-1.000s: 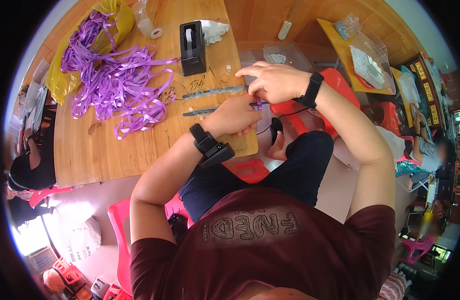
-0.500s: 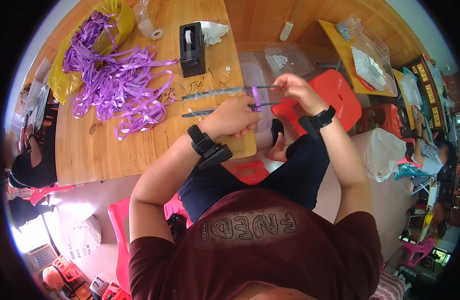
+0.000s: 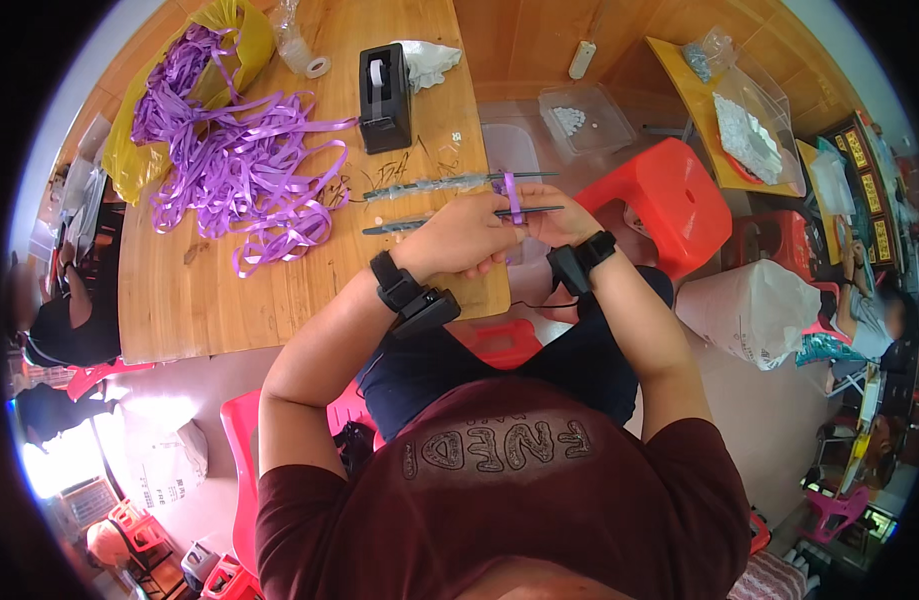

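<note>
Two thin dark rods, an upper rod (image 3: 429,184) and a lower rod (image 3: 384,229), lie side by side and jut past the table's right edge. Clear wrapping covers part of them. Across their jutting ends runs a short piece of purple ribbon (image 3: 514,200). My left hand (image 3: 469,235) is closed at the table edge, over the lower rod, fingertips at the ribbon's lower part. From the right, my right hand (image 3: 559,215) meets it there, fingers bent and pinching by the ribbon. The fingertips partly hide the ribbon's ends.
A heap of purple ribbon (image 3: 244,165) spills from a yellow bag (image 3: 134,165) on the wooden table (image 3: 189,310). A black tape dispenser (image 3: 384,125) stands behind the rods. To the right are a red stool (image 3: 679,210) and a clear tub (image 3: 604,120) of small white pieces.
My right hand has moved left and slightly down, from the far ends of the rods to the ribbon beside my left hand. The left hand stays nearly in place.
</note>
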Demonstrator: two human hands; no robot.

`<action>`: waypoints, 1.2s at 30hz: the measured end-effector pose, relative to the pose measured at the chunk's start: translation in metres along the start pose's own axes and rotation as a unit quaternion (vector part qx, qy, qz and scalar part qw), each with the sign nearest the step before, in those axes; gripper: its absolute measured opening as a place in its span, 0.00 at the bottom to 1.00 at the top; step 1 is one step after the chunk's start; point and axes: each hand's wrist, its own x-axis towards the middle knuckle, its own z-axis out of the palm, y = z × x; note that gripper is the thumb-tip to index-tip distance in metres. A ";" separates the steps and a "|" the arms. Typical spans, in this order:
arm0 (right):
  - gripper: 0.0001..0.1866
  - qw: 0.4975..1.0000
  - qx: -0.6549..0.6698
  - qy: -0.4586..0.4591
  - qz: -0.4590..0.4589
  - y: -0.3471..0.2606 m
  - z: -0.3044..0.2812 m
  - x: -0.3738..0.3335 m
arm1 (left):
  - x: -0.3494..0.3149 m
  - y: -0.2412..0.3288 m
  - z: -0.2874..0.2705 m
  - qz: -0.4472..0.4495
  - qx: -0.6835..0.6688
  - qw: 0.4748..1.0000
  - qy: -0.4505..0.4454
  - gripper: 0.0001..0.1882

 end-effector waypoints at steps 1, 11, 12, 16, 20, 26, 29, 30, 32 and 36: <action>0.17 1.000 0.000 0.000 0.000 0.000 0.002 0.002 | 0.000 0.001 0.000 0.001 0.000 1.000 -0.002 0.20; 0.18 0.995 -0.089 0.046 0.025 -0.026 0.032 -0.007 | 0.000 -0.003 -0.001 0.005 0.006 1.000 0.008 0.20; 0.18 0.992 -0.106 0.065 0.022 -0.027 0.032 -0.008 | -0.001 -0.002 -0.001 0.000 0.004 1.000 0.005 0.20; 0.17 1.000 -0.004 -0.012 0.020 -0.026 0.015 -0.011 | 0.000 0.001 -0.001 0.003 0.011 1.000 -0.004 0.19; 0.22 0.998 0.061 0.029 -0.011 -0.016 0.012 -0.002 | 0.003 -0.002 -0.001 -0.005 0.019 1.000 -0.014 0.28; 0.28 0.998 0.017 0.043 0.037 -0.039 0.052 -0.019 | 0.002 -0.002 -0.002 -0.004 0.005 1.000 -0.018 0.28; 0.30 0.977 -0.169 0.125 0.020 -0.049 0.067 -0.035 | 0.002 -0.002 -0.002 0.002 0.008 1.000 -0.021 0.28; 0.31 0.951 -0.276 0.138 0.000 -0.052 0.072 -0.040 | 0.002 -0.001 -0.002 -0.002 0.008 1.000 -0.012 0.25; 0.27 0.947 -0.280 0.157 0.003 -0.058 0.091 -0.045 | 0.000 -0.003 -0.002 -0.009 0.007 1.000 0.000 0.23; 0.19 0.843 -0.478 0.213 -0.123 -0.058 0.086 -0.043 | 0.002 -0.003 0.000 0.007 0.017 1.000 0.006 0.23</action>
